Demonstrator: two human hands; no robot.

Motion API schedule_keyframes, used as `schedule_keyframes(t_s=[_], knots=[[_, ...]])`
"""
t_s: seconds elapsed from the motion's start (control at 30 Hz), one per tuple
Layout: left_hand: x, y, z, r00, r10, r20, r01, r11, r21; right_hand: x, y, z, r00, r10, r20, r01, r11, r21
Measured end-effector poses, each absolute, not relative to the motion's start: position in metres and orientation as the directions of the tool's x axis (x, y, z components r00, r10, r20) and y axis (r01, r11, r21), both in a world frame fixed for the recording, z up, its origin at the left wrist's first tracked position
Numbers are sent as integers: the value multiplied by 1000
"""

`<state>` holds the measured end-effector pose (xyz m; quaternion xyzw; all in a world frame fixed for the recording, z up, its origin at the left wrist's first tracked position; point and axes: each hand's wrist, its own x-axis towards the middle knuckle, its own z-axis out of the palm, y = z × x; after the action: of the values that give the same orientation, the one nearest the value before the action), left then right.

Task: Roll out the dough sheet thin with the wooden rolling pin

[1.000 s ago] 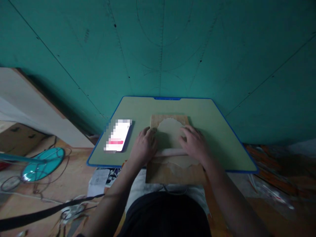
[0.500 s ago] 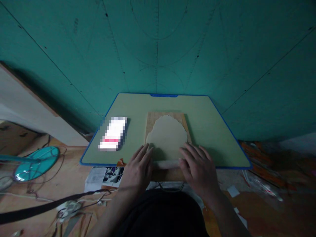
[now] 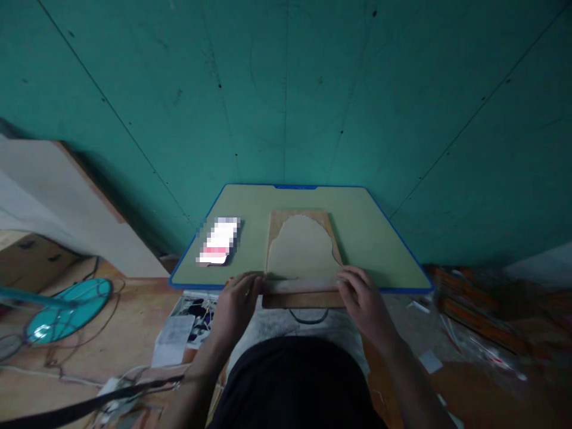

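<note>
A thin sheet of rolled dough [image 3: 300, 247] with an uneven edge covers most of a wooden board [image 3: 274, 217]. Across its near edge lies a pale rolling pin [image 3: 301, 286]. My left hand [image 3: 236, 301] has its fingers closed at the pin's left end. At the other end, my right hand [image 3: 363, 295] pinches the pin between thumb and fingers. Both hands partly cover the pin's ends.
The board rests on a small pale-green table [image 3: 384, 250] with a blue rim, against a green wall [image 3: 286, 89]. A phone [image 3: 220, 241], its screen blurred out, lies left. Papers [image 3: 174, 336], cables and a turquoise round base [image 3: 71, 310] are on the floor.
My hands have shifted outward to the ends of the rolling pin; earlier their fingers reached forward over the pin and the dough's edges. The camera view has also shifted.
</note>
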<state>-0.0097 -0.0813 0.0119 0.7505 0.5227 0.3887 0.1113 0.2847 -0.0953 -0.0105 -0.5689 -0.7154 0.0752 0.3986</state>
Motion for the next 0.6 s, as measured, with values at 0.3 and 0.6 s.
schedule_keyframes(t_s=[0.3, 0.6], knots=[[-77, -114, 6, -162, 957, 239, 798, -16, 603, 288, -87, -28, 14, 804, 595, 729, 399, -556], [-53, -92, -3, -130, 984, 119, 893, 64, 445, 286, -81, -41, 85, 739, 668, 714, 422, -558]])
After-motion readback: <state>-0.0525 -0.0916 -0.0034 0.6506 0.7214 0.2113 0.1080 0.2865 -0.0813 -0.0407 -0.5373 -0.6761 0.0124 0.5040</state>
